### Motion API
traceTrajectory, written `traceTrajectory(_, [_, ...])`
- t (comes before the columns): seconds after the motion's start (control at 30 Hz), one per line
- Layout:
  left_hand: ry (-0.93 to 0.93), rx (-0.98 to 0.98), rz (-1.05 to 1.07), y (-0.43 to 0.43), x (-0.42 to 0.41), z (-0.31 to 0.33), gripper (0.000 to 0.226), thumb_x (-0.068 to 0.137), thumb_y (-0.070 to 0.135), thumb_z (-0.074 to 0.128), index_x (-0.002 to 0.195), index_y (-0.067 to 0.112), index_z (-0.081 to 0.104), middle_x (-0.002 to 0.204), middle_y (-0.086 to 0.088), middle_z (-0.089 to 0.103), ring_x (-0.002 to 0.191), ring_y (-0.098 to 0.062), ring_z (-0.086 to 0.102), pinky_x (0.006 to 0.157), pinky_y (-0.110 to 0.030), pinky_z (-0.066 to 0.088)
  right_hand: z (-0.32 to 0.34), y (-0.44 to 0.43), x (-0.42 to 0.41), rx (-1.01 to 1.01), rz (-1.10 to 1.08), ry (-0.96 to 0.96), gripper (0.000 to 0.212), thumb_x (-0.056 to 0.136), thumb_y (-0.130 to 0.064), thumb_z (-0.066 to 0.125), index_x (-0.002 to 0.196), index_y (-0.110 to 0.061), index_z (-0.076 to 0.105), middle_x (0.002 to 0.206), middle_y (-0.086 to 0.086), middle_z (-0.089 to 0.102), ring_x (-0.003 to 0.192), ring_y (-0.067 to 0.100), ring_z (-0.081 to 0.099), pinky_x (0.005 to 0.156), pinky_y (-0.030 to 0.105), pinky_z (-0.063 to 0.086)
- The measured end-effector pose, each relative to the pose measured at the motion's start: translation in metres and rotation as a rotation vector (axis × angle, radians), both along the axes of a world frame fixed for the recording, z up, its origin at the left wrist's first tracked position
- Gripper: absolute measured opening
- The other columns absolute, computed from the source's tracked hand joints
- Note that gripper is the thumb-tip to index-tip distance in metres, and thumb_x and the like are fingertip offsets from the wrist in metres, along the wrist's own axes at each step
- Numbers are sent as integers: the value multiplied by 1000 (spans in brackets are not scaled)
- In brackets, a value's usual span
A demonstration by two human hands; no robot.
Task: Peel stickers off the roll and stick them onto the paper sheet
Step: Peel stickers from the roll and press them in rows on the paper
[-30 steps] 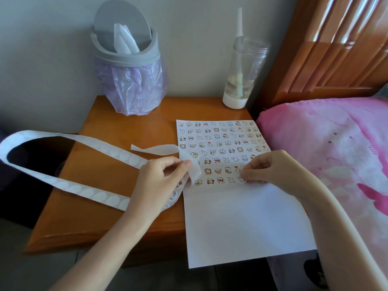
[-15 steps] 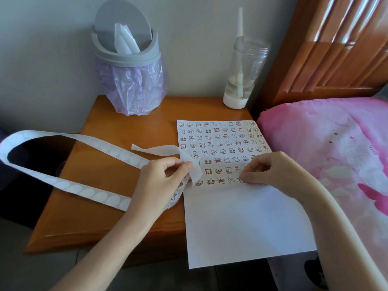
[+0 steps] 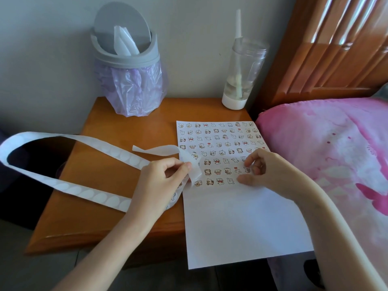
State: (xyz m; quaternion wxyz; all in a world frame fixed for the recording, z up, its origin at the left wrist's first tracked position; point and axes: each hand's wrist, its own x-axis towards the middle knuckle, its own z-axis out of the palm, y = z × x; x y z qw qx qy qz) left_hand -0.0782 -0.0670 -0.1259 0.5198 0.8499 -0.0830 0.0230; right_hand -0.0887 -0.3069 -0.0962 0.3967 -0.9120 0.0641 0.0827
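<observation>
Left hand (image 3: 162, 184): fingers pinch the sticker strip (image 3: 94, 195) at the left edge of the paper sheet (image 3: 241, 227).
Right hand (image 3: 264, 171): fingers loosely curled over the sheet, nothing pinched that I see.
Key relation: next sticker (image 3: 194, 155) sits at 9 o'clock from the right hand — close by.
Strip axis: 9-to-3 across the bench (image 3: 94, 171).

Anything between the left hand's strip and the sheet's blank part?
Nothing visible does. The paper sheet is bare below the sticker rows; the right hand rests on the last rows, right of the strip.
</observation>
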Motion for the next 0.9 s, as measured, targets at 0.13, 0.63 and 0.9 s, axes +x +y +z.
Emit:
traceTrajectory(0.13, [10, -1, 2, 1, 0, -1, 20, 88, 33, 60, 96, 19, 72, 93, 12, 71, 85, 2, 65, 65, -9, 51, 3, -6, -1, 40, 17, 16, 32, 70, -24, 82, 91, -18, 59, 68, -5, 49, 58, 9, 40, 58, 27, 37])
traceTrajectory(0.63, [14, -1, 0, 0, 0, 0, 17, 87, 32, 61, 94, 20, 71, 90, 13, 71, 83, 3, 65, 63, -6, 49, 1, 2, 1, -19, -17, -11, 37, 67, -35, 82, 89, -18, 58, 67, -5, 48, 58, 10, 40, 55, 21, 33])
traceTrajectory(0.9, [58, -258, 40, 1, -3, 16, 14, 88, 28, 61, 81, 21, 71, 77, 10, 73, 77, -2, 68, 66, -13, 52, 13, 32, -5, 101, -3, -362, 5, 86, -24, 67, 81, -22, 66, 72, -7, 69, 61, 3, 57, 57, 20, 43])
